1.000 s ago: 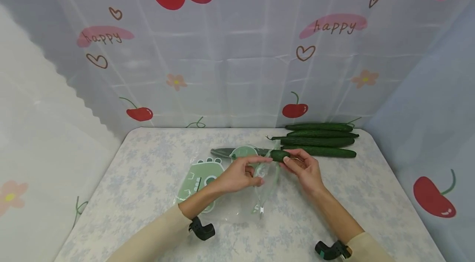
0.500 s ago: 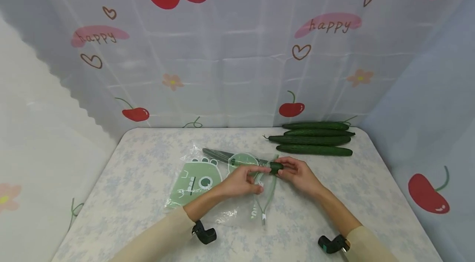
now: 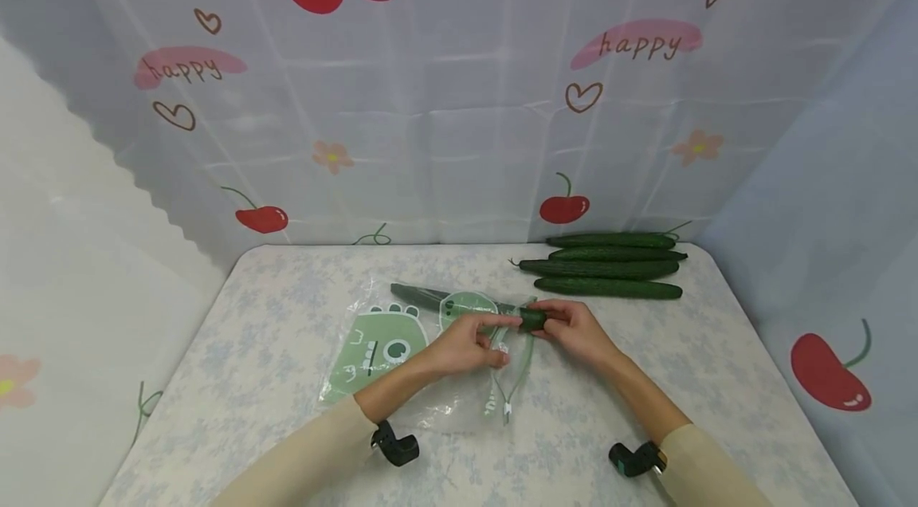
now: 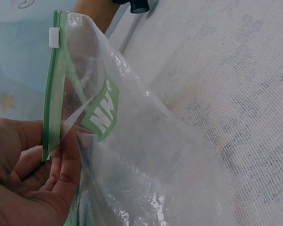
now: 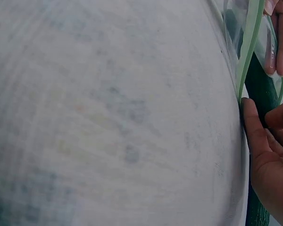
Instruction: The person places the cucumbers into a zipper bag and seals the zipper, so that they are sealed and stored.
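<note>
Clear plastic bag (image 3: 380, 351) is lying on the bench (image 3: 287, 292), a cucumber (image 3: 533, 321) mostly inside; the right hand (image 3: 579, 334) is pinching the cucumber's protruding end while the left hand (image 3: 462, 346) is gripping the bag's mouth.

Head camera looking forward and down from farthest off, taking in tabletop (image 3: 308, 280), left hand (image 3: 462, 343) at six o'clock, right hand (image 3: 581, 337) at four, left-wrist camera facing the clear bag (image 4: 165, 160) up close, right-wrist camera facing the tabletop closely, sharing the bag's mouth (image 5: 251, 37), at two o'clock, with left-wrist.
</note>
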`<act>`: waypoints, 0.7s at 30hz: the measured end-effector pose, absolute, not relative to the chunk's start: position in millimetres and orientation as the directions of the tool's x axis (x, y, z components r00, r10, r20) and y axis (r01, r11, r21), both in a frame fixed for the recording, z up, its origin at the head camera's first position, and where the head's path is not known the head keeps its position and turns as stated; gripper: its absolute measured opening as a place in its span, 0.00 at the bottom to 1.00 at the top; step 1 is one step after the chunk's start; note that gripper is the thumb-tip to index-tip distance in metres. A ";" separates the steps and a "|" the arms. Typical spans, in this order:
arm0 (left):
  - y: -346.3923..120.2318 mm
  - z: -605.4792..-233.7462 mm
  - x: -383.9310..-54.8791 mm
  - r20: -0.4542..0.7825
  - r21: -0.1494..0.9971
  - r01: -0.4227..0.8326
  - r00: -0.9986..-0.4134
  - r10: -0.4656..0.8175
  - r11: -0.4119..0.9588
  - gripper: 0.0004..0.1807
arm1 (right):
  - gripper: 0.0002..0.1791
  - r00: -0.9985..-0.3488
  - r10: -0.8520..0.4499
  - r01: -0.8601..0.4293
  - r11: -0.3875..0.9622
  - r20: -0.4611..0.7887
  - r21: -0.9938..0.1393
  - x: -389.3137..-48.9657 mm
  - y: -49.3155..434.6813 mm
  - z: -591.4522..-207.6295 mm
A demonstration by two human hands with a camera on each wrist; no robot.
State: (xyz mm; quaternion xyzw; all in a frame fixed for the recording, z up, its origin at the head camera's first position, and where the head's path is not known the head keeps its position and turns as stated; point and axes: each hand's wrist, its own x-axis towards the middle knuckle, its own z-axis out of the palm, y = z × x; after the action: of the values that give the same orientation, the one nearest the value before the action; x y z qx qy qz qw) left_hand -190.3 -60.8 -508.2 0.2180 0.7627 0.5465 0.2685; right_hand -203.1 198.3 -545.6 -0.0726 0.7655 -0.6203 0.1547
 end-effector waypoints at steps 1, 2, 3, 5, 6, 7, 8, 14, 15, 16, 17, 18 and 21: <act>-60.5 -507.4 -190.5 -0.173 0.950 0.039 -0.761 0.625 0.310 0.35 | 0.25 -0.944 -0.300 0.074 0.226 -0.141 -0.971 -203.5 198.1 -544.7; -60.1 -506.8 -190.8 -0.172 0.950 0.038 -0.762 0.625 0.309 0.35 | 0.24 -0.948 -0.281 0.084 0.232 -0.149 -0.969 -204.1 197.6 -543.8; -59.8 -506.5 -191.1 -0.171 0.950 0.041 -0.761 0.625 0.309 0.35 | 0.23 -0.952 -0.266 0.085 0.242 -0.150 -0.966 -204.6 197.1 -543.5; -59.6 -505.6 -191.7 -0.166 0.951 0.046 -0.760 0.629 0.306 0.35 | 0.21 -0.960 -0.233 0.097 0.252 -0.157 -0.963 -205.4 195.3 -543.0; -59.6 -505.7 -192.0 -0.164 0.952 0.047 -0.759 0.630 0.304 0.35 | 0.19 -0.963 -0.216 0.101 0.256 -0.159 -0.961 -205.5 194.3 -543.1; -59.6 -506.0 -192.2 -0.163 0.952 0.047 -0.757 0.633 0.301 0.35 | 0.17 -0.967 -0.197 0.107 0.261 -0.162 -0.959 -205.9 192.9 -543.4; -59.7 -506.3 -192.3 -0.163 0.953 0.045 -0.756 0.634 0.299 0.35 | 0.15 -0.970 -0.171 0.127 0.261 -0.175 -0.957 -206.4 191.5 -544.1; -60.9 -509.0 -192.8 -0.163 0.956 0.041 -0.746 0.645 0.289 0.35 | 0.15 -0.975 -0.111 0.155 0.273 -0.192 -0.949 -206.1 186.4 -546.0; -61.1 -509.1 -192.8 -0.162 0.957 0.041 -0.745 0.647 0.287 0.35 | 0.16 -0.976 -0.109 0.151 0.278 -0.187 -0.949 -206.3 185.8 -545.7; -61.4 -509.1 -192.8 -0.162 0.956 0.044 -0.745 0.647 0.290 0.35 | 0.17 -0.978 -0.108 0.142 0.288 -0.180 -0.947 -206.5 185.3 -545.2; -61.5 -509.0 -192.7 -0.160 0.957 0.045 -0.744 0.649 0.288 0.35 | 0.18 -0.979 -0.101 0.139 0.295 -0.176 -0.945 -206.9 184.6 -544.8; -61.7 -509.1 -192.8 -0.159 0.958 0.044 -0.743 0.650 0.284 0.35 | 0.19 -0.981 -0.098 0.133 0.306 -0.170 -0.943 -207.3 183.8 -544.3; -62.2 -509.5 -193.0 -0.159 0.961 0.036 -0.741 0.652 0.275 0.35 | 0.19 -0.983 -0.071 0.132 0.343 -0.166 -0.930 -209.6 181.0 -543.8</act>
State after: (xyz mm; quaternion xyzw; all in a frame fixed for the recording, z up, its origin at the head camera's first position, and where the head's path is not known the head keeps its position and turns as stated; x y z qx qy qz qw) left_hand -193.0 -62.2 -509.5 0.2298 0.7490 0.5563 0.2769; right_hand -209.6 181.0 -543.8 0.0187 0.8146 -0.5728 0.0889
